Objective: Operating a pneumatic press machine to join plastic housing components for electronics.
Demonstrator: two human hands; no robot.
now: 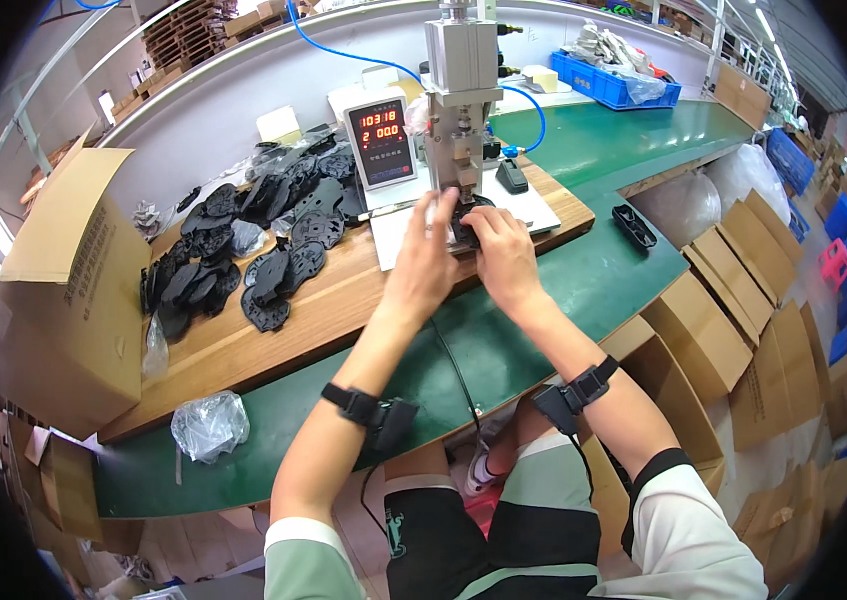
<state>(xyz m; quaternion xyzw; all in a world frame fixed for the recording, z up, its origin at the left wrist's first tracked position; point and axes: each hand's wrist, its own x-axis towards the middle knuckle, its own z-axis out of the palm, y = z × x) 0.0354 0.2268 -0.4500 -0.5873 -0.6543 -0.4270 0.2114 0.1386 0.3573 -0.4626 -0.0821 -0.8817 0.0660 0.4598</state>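
Note:
A metal press (462, 120) stands on a white base plate (534, 215) on the wooden board. Under its ram lies a black plastic part (466, 228), mostly covered by my fingers. My right hand (506, 255) is bent over the right side of this part, fingertips closed on its edge. On the other side my left hand (426, 258) is raised beside the press, its fingers apart and slightly blurred, with nothing visible in them. To the left, a heap of black plastic parts (289, 270) lies on the wooden board (354, 300).
A counter with red digits (381, 140) stands left of the press. A cardboard box (74, 290) sits at the board's left end, a clear plastic bag (210, 426) near the green table's front edge. On the right are a black tray-like piece (634, 228) and a blue crate (614, 82).

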